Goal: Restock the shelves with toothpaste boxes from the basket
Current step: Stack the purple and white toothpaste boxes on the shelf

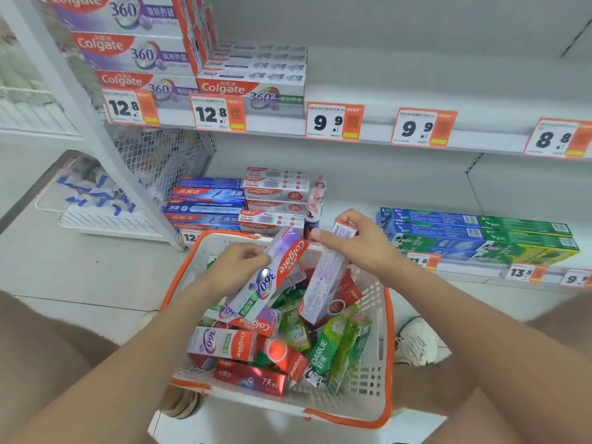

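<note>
A white basket with an orange rim (382, 354) sits on the floor between my knees, filled with several toothpaste boxes in red, green and purple. My left hand (238, 269) grips a purple and red Colgate 360 box (275, 270) by its upper end, tilted over the basket. My right hand (358, 240) holds the top of a pale box with a red end (323, 283), held nearly upright above the pile. The upper shelf (448, 91) is bare to the right of the Colgate 360 stacks (250, 78).
The lower shelf holds blue Colgate boxes (205, 205), white and red ones (275, 197) and green boxes (480, 235) at the right. Orange price tags line both shelf edges. A wire rack (96, 200) stands at the left. My shoe (419, 341) is right of the basket.
</note>
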`<state>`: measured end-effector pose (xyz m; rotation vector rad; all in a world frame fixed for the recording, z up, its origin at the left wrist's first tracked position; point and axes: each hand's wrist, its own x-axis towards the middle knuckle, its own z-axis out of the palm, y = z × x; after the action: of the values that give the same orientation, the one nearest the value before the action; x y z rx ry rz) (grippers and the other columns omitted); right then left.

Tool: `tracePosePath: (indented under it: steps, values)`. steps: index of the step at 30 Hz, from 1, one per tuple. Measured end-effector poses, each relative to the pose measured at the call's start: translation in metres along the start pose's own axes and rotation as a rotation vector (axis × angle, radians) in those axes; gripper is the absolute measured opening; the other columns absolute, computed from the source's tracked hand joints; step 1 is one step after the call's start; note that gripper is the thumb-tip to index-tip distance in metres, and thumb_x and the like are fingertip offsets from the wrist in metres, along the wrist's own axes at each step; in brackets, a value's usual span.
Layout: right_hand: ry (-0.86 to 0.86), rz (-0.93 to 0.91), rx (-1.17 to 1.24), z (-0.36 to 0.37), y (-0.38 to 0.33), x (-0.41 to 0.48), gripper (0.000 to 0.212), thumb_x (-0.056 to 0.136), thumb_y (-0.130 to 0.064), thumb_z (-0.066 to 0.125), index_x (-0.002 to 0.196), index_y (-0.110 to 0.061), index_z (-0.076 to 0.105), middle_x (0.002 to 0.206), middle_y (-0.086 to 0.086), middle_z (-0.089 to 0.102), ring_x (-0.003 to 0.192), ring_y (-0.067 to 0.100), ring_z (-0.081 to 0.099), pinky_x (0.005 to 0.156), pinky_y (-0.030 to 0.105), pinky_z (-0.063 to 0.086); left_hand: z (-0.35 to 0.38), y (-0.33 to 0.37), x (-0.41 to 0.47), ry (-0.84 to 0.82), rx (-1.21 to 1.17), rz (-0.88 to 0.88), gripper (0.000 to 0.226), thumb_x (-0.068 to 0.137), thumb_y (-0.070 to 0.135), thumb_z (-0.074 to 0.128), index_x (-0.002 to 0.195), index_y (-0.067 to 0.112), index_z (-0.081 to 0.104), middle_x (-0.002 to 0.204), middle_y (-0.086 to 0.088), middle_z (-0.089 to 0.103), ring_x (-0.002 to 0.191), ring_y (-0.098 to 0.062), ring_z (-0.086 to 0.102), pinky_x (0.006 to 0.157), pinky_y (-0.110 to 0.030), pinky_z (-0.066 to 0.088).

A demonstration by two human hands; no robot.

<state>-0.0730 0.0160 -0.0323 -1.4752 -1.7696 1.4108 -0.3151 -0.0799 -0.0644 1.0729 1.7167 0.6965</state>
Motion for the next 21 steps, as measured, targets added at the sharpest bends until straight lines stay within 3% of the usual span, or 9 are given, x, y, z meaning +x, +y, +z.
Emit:
tracePosePath:
  steps: [1,4,6,9,10,12,15,18,21]
  values:
    - [0.025,-0.001,0.039,-0.004,-0.008,0.0,0.046,0.079,-0.054,0.086,0.101,-0.025,0.057,0.094,-0.004,0.071,0.077,0.012,0.064,0.067,0.027,0.05,-0.001,0.003,-0.001,0.019,-0.057,-0.024,0.017,0.101,0.021,0.065,0.09,0.009,0.069,0.065,0.006,0.069,0.054,-0.012,0.062,0.053,-0.024,0.045]
    - [0.0,-0.002,0.12,-0.016,-0.038,-0.006,0.043,0.088,-0.043,0.081,0.117,-0.028,0.052,0.1,-0.009,0.067,0.084,0.006,0.064,0.066,0.021,0.05,-0.004,0.012,0.0,0.099,-0.32,-0.064,0.023,0.096,0.024,0.071,0.106,0.005,0.061,0.082,-0.01,0.061,0.07,-0.021,0.057,0.061,-0.032,0.042]
    - [0.017,-0.068,0.105,-0.027,-0.051,-0.003,0.031,0.089,-0.035,0.08,0.111,-0.028,0.059,0.095,-0.015,0.063,0.084,0.006,0.063,0.07,0.022,0.049,-0.009,0.025,0.003,0.152,-0.537,-0.068,0.027,0.093,0.018,0.073,0.11,0.008,0.055,0.086,-0.014,0.065,0.072,-0.024,0.063,0.062,-0.034,0.048]
    - [0.103,-0.182,0.147,-0.042,-0.073,-0.001,0.018,0.089,-0.021,0.078,0.104,-0.028,0.072,0.1,-0.014,0.071,0.082,-0.003,0.065,0.073,0.012,0.051,-0.018,0.054,0.0,0.248,-0.73,-0.004,0.029,0.094,0.003,0.068,0.112,0.014,0.048,0.071,-0.004,0.071,0.06,-0.019,0.066,0.057,-0.031,0.052]
    - [0.138,-0.203,0.171,-0.047,-0.079,0.001,0.02,0.089,-0.019,0.077,0.108,-0.027,0.073,0.101,-0.013,0.073,0.08,-0.003,0.066,0.076,0.013,0.052,-0.021,0.061,0.001,0.301,-0.762,0.027,0.033,0.093,0.002,0.069,0.114,0.015,0.046,0.07,-0.003,0.072,0.059,-0.02,0.065,0.061,-0.032,0.05]
    - [0.233,-0.229,0.218,-0.055,-0.09,0.006,0.024,0.089,-0.019,0.073,0.112,-0.025,0.071,0.101,-0.007,0.074,0.08,0.008,0.069,0.086,0.03,0.057,-0.028,0.074,0.001,0.391,-0.785,0.086,0.04,0.092,0.003,0.071,0.12,0.015,0.046,0.071,0.001,0.074,0.059,-0.019,0.064,0.063,-0.033,0.045]
    - [0.238,-0.407,0.211,-0.065,-0.108,0.009,0.026,0.094,-0.013,0.065,0.111,-0.031,0.059,0.095,0.008,0.069,0.074,0.024,0.065,0.077,0.052,0.06,-0.043,0.096,-0.003,0.415,-0.789,0.132,0.032,0.094,0.004,0.07,0.12,0.015,0.054,0.076,0.002,0.076,0.064,-0.017,0.069,0.06,-0.032,0.053]
    - [0.192,-0.611,-0.02,-0.075,-0.123,0.008,0.026,0.1,-0.017,0.064,0.118,-0.033,0.054,0.089,0.014,0.059,0.072,0.039,0.052,0.066,0.049,0.05,-0.063,0.11,-0.005,0.317,-0.806,0.113,0.014,0.097,0.012,0.07,0.107,0.014,0.061,0.094,-0.01,0.076,0.076,-0.022,0.073,0.055,-0.031,0.057]
    - [0.213,-0.721,0.037,-0.076,-0.137,0.013,0.023,0.105,-0.015,0.058,0.123,-0.029,0.051,0.097,0.009,0.06,0.082,0.036,0.063,0.071,0.047,0.051,-0.077,0.124,-0.003,0.278,-0.801,0.107,0.016,0.098,0.02,0.07,0.11,0.017,0.06,0.103,-0.012,0.076,0.079,-0.023,0.075,0.062,-0.035,0.058]
